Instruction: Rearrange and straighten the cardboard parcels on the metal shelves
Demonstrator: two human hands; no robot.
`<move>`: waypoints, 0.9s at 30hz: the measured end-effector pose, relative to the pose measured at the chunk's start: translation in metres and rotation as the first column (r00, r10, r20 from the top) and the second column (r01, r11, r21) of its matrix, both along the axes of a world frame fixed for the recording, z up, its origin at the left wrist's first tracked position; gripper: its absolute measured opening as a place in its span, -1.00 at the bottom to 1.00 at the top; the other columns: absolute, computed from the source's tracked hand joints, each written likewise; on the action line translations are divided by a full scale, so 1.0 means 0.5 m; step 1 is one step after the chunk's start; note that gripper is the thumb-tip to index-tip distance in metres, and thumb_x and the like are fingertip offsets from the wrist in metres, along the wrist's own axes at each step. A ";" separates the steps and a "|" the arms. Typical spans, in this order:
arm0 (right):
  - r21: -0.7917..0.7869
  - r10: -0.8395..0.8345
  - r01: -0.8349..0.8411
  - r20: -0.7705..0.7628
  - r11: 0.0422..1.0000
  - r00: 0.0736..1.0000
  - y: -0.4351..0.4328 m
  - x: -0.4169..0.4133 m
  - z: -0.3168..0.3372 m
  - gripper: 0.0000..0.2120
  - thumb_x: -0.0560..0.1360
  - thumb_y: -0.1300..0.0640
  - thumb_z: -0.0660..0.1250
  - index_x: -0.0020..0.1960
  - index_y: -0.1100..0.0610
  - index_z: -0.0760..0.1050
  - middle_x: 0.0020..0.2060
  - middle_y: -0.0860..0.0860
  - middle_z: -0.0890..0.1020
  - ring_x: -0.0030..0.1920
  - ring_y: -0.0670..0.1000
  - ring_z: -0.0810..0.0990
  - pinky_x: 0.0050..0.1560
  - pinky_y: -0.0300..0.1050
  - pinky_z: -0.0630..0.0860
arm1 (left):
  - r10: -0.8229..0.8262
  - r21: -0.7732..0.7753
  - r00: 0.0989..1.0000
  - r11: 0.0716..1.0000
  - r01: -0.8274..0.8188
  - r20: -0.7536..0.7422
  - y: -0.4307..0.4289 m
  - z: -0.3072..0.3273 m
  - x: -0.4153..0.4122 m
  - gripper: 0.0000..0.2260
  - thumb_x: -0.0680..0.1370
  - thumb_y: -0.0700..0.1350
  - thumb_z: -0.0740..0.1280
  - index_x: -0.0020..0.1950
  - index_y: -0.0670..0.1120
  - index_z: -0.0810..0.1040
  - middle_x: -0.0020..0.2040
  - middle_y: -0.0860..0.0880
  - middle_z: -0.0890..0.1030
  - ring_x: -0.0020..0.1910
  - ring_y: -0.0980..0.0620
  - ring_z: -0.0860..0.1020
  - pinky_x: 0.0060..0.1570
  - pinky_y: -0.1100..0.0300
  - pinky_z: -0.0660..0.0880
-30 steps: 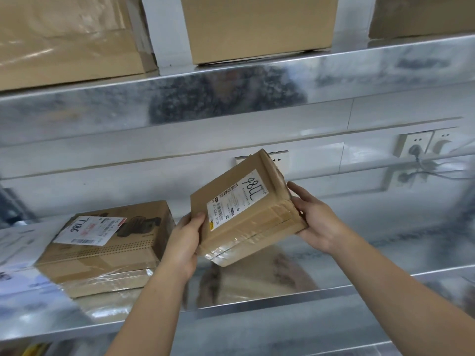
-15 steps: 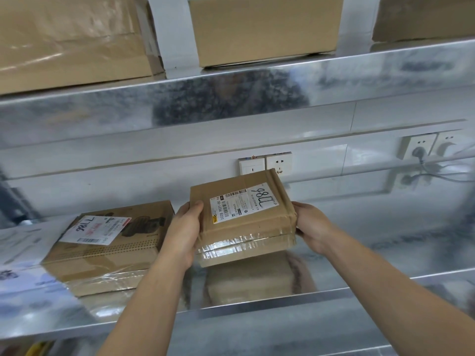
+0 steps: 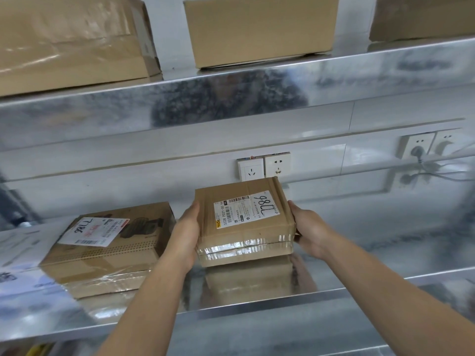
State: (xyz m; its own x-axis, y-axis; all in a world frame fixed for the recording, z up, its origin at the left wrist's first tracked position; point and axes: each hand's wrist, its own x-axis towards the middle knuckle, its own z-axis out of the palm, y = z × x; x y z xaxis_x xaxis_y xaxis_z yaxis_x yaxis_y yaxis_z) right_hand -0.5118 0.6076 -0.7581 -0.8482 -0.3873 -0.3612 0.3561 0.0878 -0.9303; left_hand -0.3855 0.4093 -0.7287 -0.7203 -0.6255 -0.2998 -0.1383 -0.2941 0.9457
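The one camera rides on the person's head, facing the wall behind the rack and tipped a little downward. It sits close in: both forearms run up from the bottom edge to the left hand (image 3: 185, 235) and right hand (image 3: 311, 229), which grip the parcel (image 3: 244, 219) near mid-frame. The lower shelf (image 3: 257, 308) lies below the lens, its top showing. The upper shelf (image 3: 102, 116) crosses near the top, almost edge-on. The wide lens bows both shelf edges. The wall sockets (image 3: 264, 167) face it squarely.
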 end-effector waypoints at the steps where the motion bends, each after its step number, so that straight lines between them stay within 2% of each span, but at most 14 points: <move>1: 0.001 -0.001 0.001 0.004 1.000 1.000 0.000 -0.001 -0.002 -0.51 0.73 -0.13 0.10 0.06 0.14 0.70 -0.03 0.08 0.77 0.11 0.12 0.69 0.35 0.05 0.53 | 0.001 -0.001 1.000 1.000 -0.001 0.005 0.000 -0.003 -0.002 -0.61 0.71 0.16 0.11 0.14 0.00 0.67 -0.01 -0.04 0.75 -0.10 -0.01 0.73 -0.09 0.09 0.58; 5: -0.003 -0.001 0.001 0.019 1.000 1.000 0.002 -0.005 -0.008 -0.51 0.74 -0.11 0.07 0.09 0.16 0.69 -0.02 0.09 0.76 0.06 0.09 0.70 0.28 0.02 0.56 | 0.000 -0.017 1.000 1.000 0.001 0.028 -0.001 -0.008 -0.009 -0.61 0.71 0.17 0.11 0.17 0.00 0.65 -0.04 -0.03 0.76 -0.07 -0.03 0.73 -0.11 0.09 0.58; 8: -0.027 0.003 -0.002 0.046 1.000 0.999 0.003 -0.008 -0.013 -0.52 0.75 -0.08 0.06 0.12 0.17 0.67 -0.07 0.06 0.77 -0.05 0.03 0.72 -0.01 -0.11 0.60 | 0.006 -0.017 0.999 1.000 -0.005 0.048 -0.007 -0.013 -0.014 -0.60 0.70 0.19 0.11 0.26 0.00 0.63 -0.01 -0.02 0.75 -0.01 -0.04 0.72 -0.11 0.10 0.59; 11: -0.038 -0.002 0.005 0.071 0.999 0.997 0.001 -0.011 -0.017 -0.54 0.75 -0.05 0.06 0.13 0.20 0.65 -0.12 0.06 0.77 -0.19 -0.01 0.73 -0.21 -0.18 0.59 | -0.002 -0.014 0.998 1.000 0.003 0.065 -0.010 -0.021 -0.018 -0.59 0.70 0.20 0.10 0.21 0.00 0.64 -0.08 -0.02 0.76 -0.07 -0.02 0.72 -0.15 0.11 0.57; 14: -0.016 0.001 0.001 0.084 1.000 0.996 -0.001 -0.011 -0.018 -0.53 0.75 -0.06 0.06 0.18 0.20 0.65 -0.04 0.09 0.77 -0.09 0.04 0.74 -0.15 -0.14 0.62 | -0.017 -0.014 0.997 1.000 0.018 0.079 -0.011 -0.031 -0.021 -0.59 0.71 0.19 0.08 0.10 0.01 0.64 -0.16 -0.01 0.76 -0.16 0.01 0.72 -0.19 0.11 0.56; 18: -0.008 -0.018 0.018 0.092 1.000 0.996 -0.004 -0.011 -0.021 -0.53 0.75 -0.07 0.07 0.19 0.21 0.65 -0.03 0.11 0.77 0.02 0.11 0.73 0.05 -0.03 0.63 | -0.015 -0.018 0.994 1.000 0.017 0.104 -0.016 -0.038 -0.027 -0.59 0.71 0.20 0.07 0.10 0.03 0.64 -0.15 0.01 0.76 -0.08 -0.01 0.71 -0.14 0.10 0.56; 21: -0.011 -0.026 0.028 0.101 1.000 0.995 -0.006 -0.012 -0.021 -0.54 0.75 -0.07 0.07 0.19 0.20 0.64 -0.02 0.11 0.76 0.02 0.11 0.73 0.00 -0.03 0.63 | -0.008 -0.024 0.992 1.000 0.011 0.124 -0.021 -0.040 -0.033 -0.60 0.70 0.21 0.08 0.10 0.03 0.63 -0.12 -0.02 0.75 -0.04 -0.05 0.70 -0.12 0.09 0.56; 24: -0.006 -0.041 0.042 0.113 0.999 0.993 -0.007 -0.015 -0.022 -0.54 0.74 -0.07 0.07 0.17 0.20 0.65 -0.04 0.11 0.77 -0.05 0.09 0.74 -0.12 -0.07 0.63 | -0.008 -0.055 0.990 0.998 0.016 0.139 -0.023 -0.041 -0.038 -0.63 0.71 0.20 0.08 0.06 0.06 0.62 -0.15 0.02 0.73 -0.06 -0.01 0.68 -0.19 0.11 0.53; 27: -0.018 -0.041 0.044 0.118 0.999 0.992 -0.010 -0.016 -0.022 -0.55 0.74 -0.07 0.08 0.19 0.20 0.64 -0.02 0.11 0.76 -0.02 0.10 0.73 -0.09 -0.05 0.63 | -0.030 -0.061 0.989 0.997 0.039 0.141 -0.027 -0.045 -0.043 -0.62 0.71 0.18 0.07 0.10 0.05 0.63 -0.14 0.04 0.74 -0.03 0.00 0.68 -0.13 0.11 0.55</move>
State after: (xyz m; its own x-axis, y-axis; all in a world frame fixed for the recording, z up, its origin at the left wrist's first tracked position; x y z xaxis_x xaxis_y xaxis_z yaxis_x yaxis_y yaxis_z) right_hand -0.5199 0.6027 -0.7690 -0.8162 -0.3601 -0.4518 0.4663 0.0513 -0.8832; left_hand -0.4072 0.3961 -0.7512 -0.6954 -0.6218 -0.3602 -0.2800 -0.2272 0.9327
